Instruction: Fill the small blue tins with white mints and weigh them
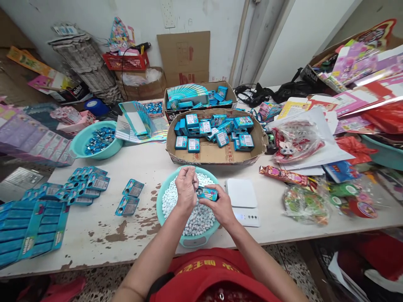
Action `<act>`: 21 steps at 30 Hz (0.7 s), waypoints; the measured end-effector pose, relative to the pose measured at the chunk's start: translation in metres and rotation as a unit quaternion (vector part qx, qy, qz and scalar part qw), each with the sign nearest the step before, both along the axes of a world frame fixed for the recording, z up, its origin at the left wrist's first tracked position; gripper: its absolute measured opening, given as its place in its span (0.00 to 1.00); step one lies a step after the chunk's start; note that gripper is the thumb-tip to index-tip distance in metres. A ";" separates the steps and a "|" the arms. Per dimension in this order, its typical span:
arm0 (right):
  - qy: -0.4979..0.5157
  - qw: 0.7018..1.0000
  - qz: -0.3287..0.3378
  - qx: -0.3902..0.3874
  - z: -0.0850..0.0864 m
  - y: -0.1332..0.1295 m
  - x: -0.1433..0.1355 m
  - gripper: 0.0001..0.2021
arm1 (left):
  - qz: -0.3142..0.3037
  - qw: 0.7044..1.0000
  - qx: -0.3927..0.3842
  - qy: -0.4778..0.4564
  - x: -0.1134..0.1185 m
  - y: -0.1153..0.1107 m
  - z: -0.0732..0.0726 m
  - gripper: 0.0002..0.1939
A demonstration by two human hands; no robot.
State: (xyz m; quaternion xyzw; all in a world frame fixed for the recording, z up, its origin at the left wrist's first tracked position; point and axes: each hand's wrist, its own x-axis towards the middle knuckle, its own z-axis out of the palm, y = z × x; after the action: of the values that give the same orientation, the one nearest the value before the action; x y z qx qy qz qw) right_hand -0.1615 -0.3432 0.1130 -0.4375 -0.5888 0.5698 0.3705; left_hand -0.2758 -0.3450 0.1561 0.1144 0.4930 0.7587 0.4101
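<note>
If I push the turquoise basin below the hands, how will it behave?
The basin is probably heavy for its size, as white pieces fill much of it. Its smooth, moulded rim suggests fairly stiff plastic. The loose pieces would likely shift if it tilts.

There is room to pass over the surface (94,239) between the bowl (159,205) and two blue boxes (132,188), with a cardboard tray (217,157) blocking ahead and a scale (242,193) rightward.

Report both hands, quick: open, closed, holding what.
Left hand: curled closed; whether it holds anything cannot be told.
Right hand: closed, holding a small blue box.
</note>
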 end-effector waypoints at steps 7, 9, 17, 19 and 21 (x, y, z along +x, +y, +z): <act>0.034 0.994 -0.007 -0.107 -0.012 0.008 0.011 0.24 | 0.014 0.999 0.013 -0.039 -0.005 -0.002 -0.004 0.17; 0.010 0.996 -0.003 -0.092 -0.012 0.009 0.011 0.24 | 0.013 0.999 0.013 -0.035 -0.001 -0.003 -0.007 0.16; -0.021 0.999 0.024 -0.040 -0.013 0.009 -0.006 0.23 | 0.039 0.999 -0.017 0.025 0.008 0.007 -0.024 0.15; -0.015 0.997 0.025 -0.065 -0.014 0.010 -0.005 0.22 | 0.049 0.998 -0.018 0.028 0.000 0.006 -0.029 0.15; 0.001 0.995 0.024 -0.094 -0.013 0.013 0.003 0.22 | 0.047 0.996 -0.049 0.057 -0.012 -0.003 -0.039 0.16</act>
State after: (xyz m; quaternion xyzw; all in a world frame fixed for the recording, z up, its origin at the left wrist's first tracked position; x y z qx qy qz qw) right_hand -0.1587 -0.3302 0.0997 -0.4555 -0.5426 0.6317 0.3147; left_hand -0.2879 -0.3479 0.1167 0.1139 0.5570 0.7444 0.3502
